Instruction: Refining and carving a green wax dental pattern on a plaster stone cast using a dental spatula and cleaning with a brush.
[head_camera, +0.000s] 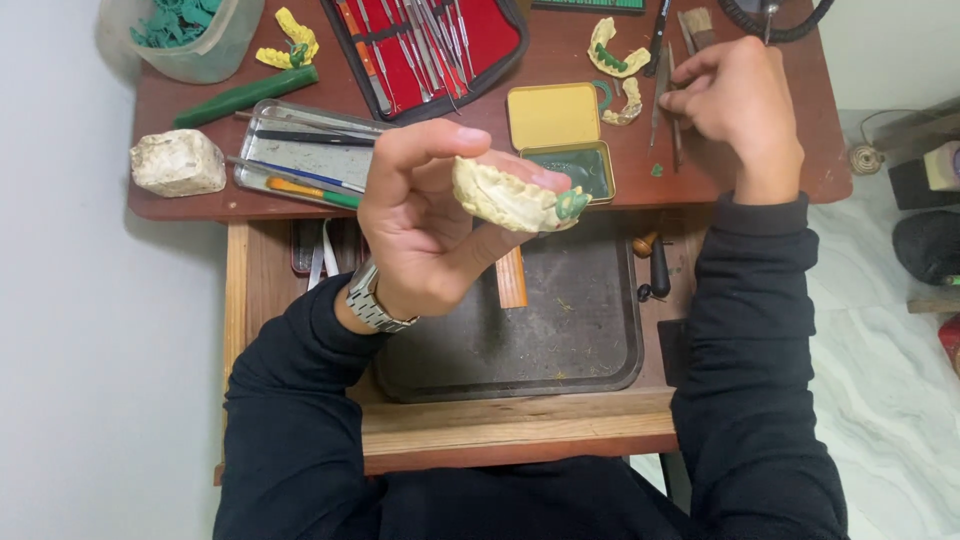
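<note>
- The left hand (425, 225) is pinching a pale yellow plaster dental cast (505, 195) with a green wax tooth (572, 205), holding it above the dark metal tray's (600, 350) far edge.
- The right hand (740, 110), fingers curled, is reaching among thin metal carving tools (668, 90) near the bench's far right corner; whether it is gripping one, I cannot tell.
- It is likely the tool-picking step; waxwork needs a fine tip next.
- A yellow open tin (555, 118) is sitting between the hands.
</note>
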